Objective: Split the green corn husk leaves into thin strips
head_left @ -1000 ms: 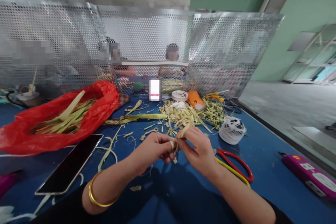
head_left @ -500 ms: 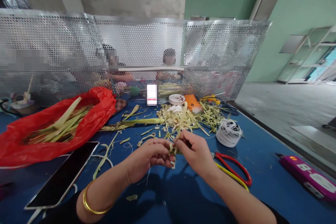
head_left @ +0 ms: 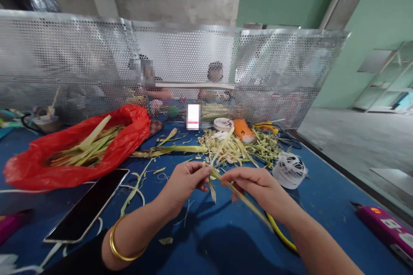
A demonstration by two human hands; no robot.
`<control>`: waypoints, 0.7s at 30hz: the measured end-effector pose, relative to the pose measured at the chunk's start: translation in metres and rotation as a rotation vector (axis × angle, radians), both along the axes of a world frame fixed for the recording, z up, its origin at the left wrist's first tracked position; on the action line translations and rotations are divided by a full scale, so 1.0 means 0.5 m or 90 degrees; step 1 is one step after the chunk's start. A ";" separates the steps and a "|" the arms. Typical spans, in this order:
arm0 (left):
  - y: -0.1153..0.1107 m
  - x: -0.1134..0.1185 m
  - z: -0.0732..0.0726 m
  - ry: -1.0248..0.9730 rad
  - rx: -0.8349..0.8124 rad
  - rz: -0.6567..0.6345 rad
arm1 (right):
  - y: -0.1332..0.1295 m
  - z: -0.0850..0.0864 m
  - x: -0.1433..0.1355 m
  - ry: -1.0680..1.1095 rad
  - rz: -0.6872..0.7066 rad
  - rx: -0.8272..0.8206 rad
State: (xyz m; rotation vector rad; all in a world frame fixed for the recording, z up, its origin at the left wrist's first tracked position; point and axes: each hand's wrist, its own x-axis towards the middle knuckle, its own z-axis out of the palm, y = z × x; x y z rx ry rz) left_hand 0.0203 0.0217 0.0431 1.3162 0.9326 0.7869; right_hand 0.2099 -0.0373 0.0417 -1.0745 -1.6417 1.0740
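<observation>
My left hand [head_left: 189, 179] pinches a small folded piece of pale green plant strips [head_left: 212, 189] between thumb and fingertips; one end hangs down and another points up toward the leaf pile. My right hand [head_left: 258, 182] has its fingers closed around a long strip [head_left: 250, 206] that runs from the left fingertips down to the right, under the palm. Beneath the right forearm shows a yellow handle [head_left: 281, 234] of a pair of scissors; the rest is hidden. Past the hands lies a heap of shredded leaf pieces [head_left: 237, 152].
A red plastic bag [head_left: 29, 165] of long leaves lies left, above a black-screened phone [head_left: 88, 210] with a white cable. Right are a white ribbon roll [head_left: 290, 172] and a purple tool [head_left: 383, 227]. Behind stand an orange packet [head_left: 243, 129], a tape roll [head_left: 223, 124] and a perforated metal screen [head_left: 277, 64].
A long strip now stretches from my left fingertips beneath my right hand, which has moved rightward from the left. The red scissor handle is now covered by my right arm. The view has shifted slightly.
</observation>
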 end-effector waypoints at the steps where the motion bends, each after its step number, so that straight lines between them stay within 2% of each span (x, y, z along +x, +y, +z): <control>1: 0.000 0.000 0.000 -0.005 -0.003 -0.006 | -0.002 0.003 0.002 0.011 0.023 0.005; 5: -0.004 0.003 -0.006 -0.025 -0.022 -0.021 | -0.003 -0.009 -0.010 -0.040 0.016 0.126; 9: -0.006 0.006 -0.014 -0.034 -0.044 -0.037 | -0.006 -0.028 -0.023 -0.075 -0.090 0.296; 12: -0.004 0.007 -0.020 -0.025 -0.060 -0.046 | -0.012 -0.030 -0.025 -0.002 -0.182 0.361; 15: -0.003 0.009 -0.023 -0.017 -0.062 -0.037 | -0.017 -0.027 -0.028 0.155 -0.211 0.335; 17: -0.004 0.010 -0.024 -0.008 -0.056 -0.038 | -0.019 -0.025 -0.030 0.188 -0.224 0.284; 21: -0.007 0.010 -0.022 0.015 -0.022 -0.037 | -0.018 -0.021 -0.031 -0.014 -0.280 0.148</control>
